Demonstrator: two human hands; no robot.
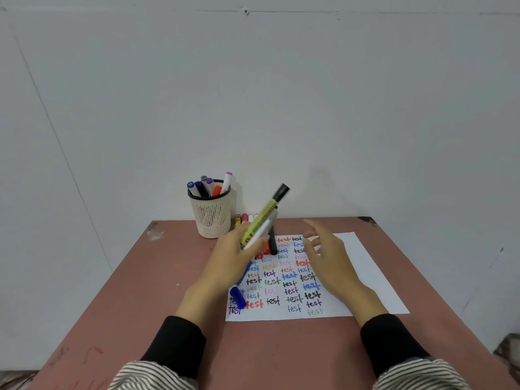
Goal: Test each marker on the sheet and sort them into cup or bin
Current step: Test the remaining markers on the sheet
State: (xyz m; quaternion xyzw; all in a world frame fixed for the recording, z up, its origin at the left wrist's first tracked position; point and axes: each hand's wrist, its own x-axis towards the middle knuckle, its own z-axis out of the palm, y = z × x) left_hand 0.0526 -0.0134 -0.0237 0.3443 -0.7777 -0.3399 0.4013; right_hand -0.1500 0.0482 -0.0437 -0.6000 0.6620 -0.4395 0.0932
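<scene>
My left hand (230, 260) grips a bunch of markers above the sheet: a yellow-green marker with a black cap (266, 213) points up and to the right, a white marker (260, 232) lies beside it, and blue markers (237, 296) stick out below the hand. My right hand (329, 257) hovers over the sheet with fingers relaxed, holding nothing. The white sheet (363, 274) is covered on its left part with the word "test" in many colours. A cream mesh cup (211, 218) at the back holds several markers.
More markers (245, 218) lie against the wall to the right of the cup. A black marker (272, 243) and red ones lie at the sheet's top edge. The reddish table (281, 350) ends close to the wall; no bin is in view.
</scene>
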